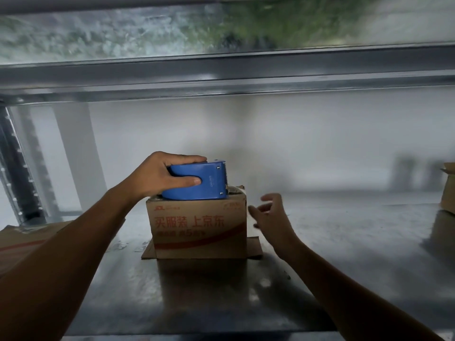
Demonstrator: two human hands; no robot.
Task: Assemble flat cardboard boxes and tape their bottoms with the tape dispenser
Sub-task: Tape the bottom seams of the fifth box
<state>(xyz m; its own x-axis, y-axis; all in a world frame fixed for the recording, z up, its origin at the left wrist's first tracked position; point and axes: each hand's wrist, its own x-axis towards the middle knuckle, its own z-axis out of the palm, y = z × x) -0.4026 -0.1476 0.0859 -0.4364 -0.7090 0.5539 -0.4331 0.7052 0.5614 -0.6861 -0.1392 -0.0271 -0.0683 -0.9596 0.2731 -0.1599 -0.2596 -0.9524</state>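
Note:
A small brown cardboard box [199, 230] with red print stands on the metal table [344, 242], its lower flaps spread out on the surface. On top of it sits a blue tape dispenser [209, 185]. My left hand [162, 175] grips the dispenser from the left, thumb on its near side and fingers over the top. A strip of tape shows at the box's top right corner beside the dispenser's blade. My right hand [270, 215] hovers just right of the box, fingers loosely spread, holding nothing.
Flat cardboard [27, 239] lies at the left edge of the table. Another cardboard box [448, 190] stands at the far right. A white wall rises behind the table, with a metal window frame [221, 77] above and a metal rack post [17, 168] at far left.

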